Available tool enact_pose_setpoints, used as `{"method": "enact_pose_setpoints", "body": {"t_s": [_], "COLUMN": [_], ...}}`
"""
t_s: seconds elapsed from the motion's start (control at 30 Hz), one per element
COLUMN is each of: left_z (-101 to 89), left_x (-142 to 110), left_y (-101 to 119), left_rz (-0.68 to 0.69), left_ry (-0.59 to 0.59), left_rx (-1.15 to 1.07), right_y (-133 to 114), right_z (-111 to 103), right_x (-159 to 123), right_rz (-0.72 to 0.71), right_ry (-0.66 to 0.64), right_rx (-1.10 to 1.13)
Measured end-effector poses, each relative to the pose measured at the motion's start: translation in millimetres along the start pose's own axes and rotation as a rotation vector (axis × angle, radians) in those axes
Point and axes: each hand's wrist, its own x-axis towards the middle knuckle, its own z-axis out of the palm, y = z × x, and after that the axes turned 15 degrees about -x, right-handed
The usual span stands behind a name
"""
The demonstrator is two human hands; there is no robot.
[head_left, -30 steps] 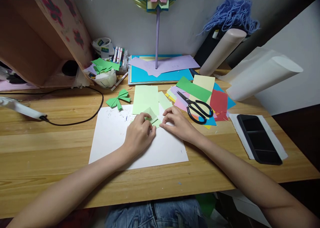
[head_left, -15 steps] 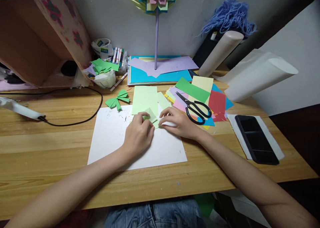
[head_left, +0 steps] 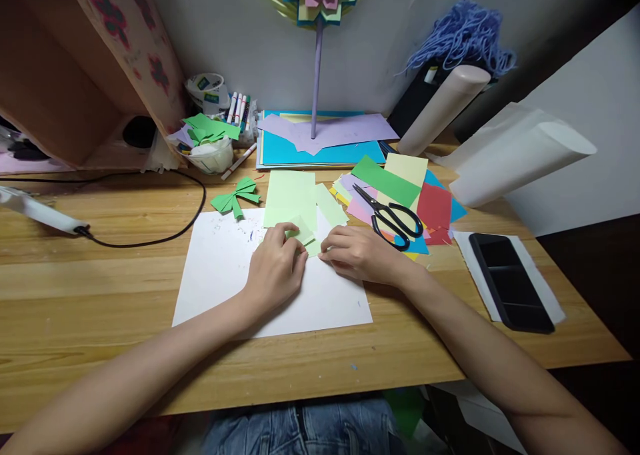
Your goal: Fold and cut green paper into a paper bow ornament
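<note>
A small folded piece of light green paper [head_left: 303, 232] lies on the white sheet [head_left: 220, 282], between my two hands. My left hand [head_left: 274, 258] is closed on its left and near side, thumb and fingers pinching it; part of the paper is hidden beneath them. My right hand [head_left: 357, 252] has its fingers pressed together, their tips at the paper's right corner. Just behind lie a flat light green rectangle [head_left: 290, 196] and a light green offcut [head_left: 331, 205]. A green paper bow [head_left: 237, 198] rests to the left.
Black-handled scissors [head_left: 387, 216] lie over coloured paper scraps [head_left: 434, 210] on the right. A phone [head_left: 511, 282] sits near the right edge. Behind are stacked coloured sheets [head_left: 320, 154], a tub [head_left: 213, 156] of scraps and a paper roll [head_left: 445, 108]. A cable [head_left: 204, 202] curves at left.
My right hand's fingers have drawn closer together and flattened at the paper's right corner. My left hand keeps its hold on the folded paper. The view has shifted slightly.
</note>
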Motion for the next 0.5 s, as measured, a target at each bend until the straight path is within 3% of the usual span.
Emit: {"method": "enact_pose_setpoints", "body": {"t_s": [0.27, 0.37, 0.5], "left_z": [-1.3, -2.8, -6.0], "left_x": [0, 0, -1], "left_y": [1, 1, 0], "left_rz": [0.016, 0.031, 0.042], "left_ry": [0.001, 0.002, -0.036], "left_rx": [-0.003, -0.004, 0.017], "right_y": [9, 8, 1], "right_z": [-6, -4, 5], "right_x": [-5, -4, 1], "right_rz": [0.061, 0.145, 0.392], "right_ry": [-0.115, -0.071, 0.063], "right_rx": [0.090, 0.189, 0.396]}}
